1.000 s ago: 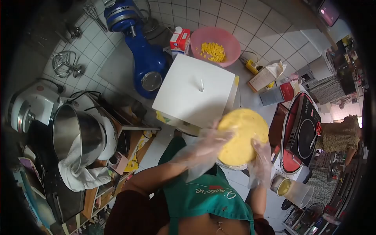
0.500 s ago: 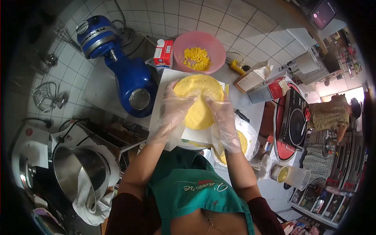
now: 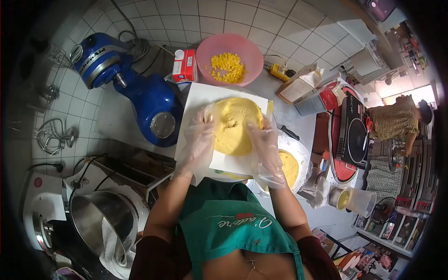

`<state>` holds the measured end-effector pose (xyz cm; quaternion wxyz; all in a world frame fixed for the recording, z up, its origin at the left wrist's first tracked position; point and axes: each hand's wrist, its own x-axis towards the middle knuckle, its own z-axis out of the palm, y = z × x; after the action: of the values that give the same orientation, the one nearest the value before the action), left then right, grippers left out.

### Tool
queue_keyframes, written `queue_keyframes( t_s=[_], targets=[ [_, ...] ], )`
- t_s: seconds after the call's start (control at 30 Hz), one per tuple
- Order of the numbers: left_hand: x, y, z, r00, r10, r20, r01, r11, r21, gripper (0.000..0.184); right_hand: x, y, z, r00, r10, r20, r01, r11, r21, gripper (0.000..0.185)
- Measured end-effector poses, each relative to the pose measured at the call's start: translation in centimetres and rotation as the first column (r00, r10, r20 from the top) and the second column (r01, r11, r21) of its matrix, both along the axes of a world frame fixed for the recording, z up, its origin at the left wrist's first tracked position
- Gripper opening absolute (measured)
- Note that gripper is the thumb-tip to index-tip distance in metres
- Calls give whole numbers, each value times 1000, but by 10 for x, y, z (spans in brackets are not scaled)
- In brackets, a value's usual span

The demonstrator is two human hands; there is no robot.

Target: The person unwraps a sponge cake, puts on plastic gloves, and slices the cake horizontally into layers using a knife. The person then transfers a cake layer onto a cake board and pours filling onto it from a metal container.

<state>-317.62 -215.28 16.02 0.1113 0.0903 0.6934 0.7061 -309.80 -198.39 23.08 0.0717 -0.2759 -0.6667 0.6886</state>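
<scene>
A round yellow cake layer (image 3: 237, 135) lies over the middle of a square white board (image 3: 186, 112), with a small torn spot near its centre. My left hand (image 3: 199, 135), in a clear plastic glove, rests at the cake's left edge, fingers curled against it. On the opposite edge is my right hand (image 3: 265, 142), gloved too, its fingers along the rim. Both hands hold the cake from its sides. Another yellow cake layer (image 3: 289, 169) sits on a white wrapped round (image 3: 303, 156) to the right, beside a black-handled knife (image 3: 290, 132).
A pink bowl with yellow bits (image 3: 254, 53) and a red-white carton (image 3: 185, 66) stand behind the board. The blue mixer (image 3: 154, 107) is at left, above a steel bowl (image 3: 88, 219). A black cooktop (image 3: 351, 130) lies right. Another person (image 3: 394, 119) stands at far right.
The cake layer has moved from the right side onto the white board, and my hands have gone with it. The upright clear piece at the board's middle is now covered. The view has shifted.
</scene>
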Motion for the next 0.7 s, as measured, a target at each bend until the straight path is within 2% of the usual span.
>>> queue_keyframes(
  t_s=[0.03, 0.1, 0.17, 0.2, 0.3, 0.4, 0.5, 0.53, 0.63, 0.67, 0.7],
  targets=[
    [0, -1, -12, 999, 19, 26, -22, 992, 122, 46, 1, 0, -5, 999, 5, -47, -1, 996, 84, 42],
    [4, -5, -23, 995, 18, -101, -16, 1000, 23, 42, 4, 0, -15, 991, 23, -132, 11, 968, 252, 44],
    [6, -8, 18, 917, -121, -380, -48, 912, -407, 40, 4, 6, -19, 992, 25, -127, 19, 941, 338, 44],
    [7, -9, 24, 916, -135, -378, -37, 908, -416, 39, 4, 9, -19, 992, 26, -127, 24, 924, 380, 44],
    [9, -9, 28, 905, -162, -392, -32, 895, -444, 40, 13, 19, -12, 995, 15, 99, -48, 940, 337, 51],
    [10, -5, 28, 888, -165, -430, -61, 883, -466, 45, 22, 19, 11, 991, 25, 128, -69, 933, 353, 51],
    [14, -1, 31, 893, -157, -421, -60, 887, -458, 52, 31, 9, -20, 998, -51, 46, 38, 966, 256, 45],
    [15, 0, 31, 897, -149, -417, -59, 893, -446, 54, 33, 9, -21, 997, 8, 73, -31, 950, 312, 46],
    [18, -2, 36, 924, -102, -368, -39, 933, -356, 54, 31, -6, -24, 1000, -19, 25, 11, 962, 274, 47],
    [18, -2, 37, 935, -84, -344, -32, 948, -317, 53, 31, -6, -24, 998, -6, 56, -14, 937, 350, 47],
    [19, -1, 33, 933, -66, -354, -54, 947, -317, 57, 33, -6, -23, 998, -55, 44, 35, 934, 356, 47]
  ],
)
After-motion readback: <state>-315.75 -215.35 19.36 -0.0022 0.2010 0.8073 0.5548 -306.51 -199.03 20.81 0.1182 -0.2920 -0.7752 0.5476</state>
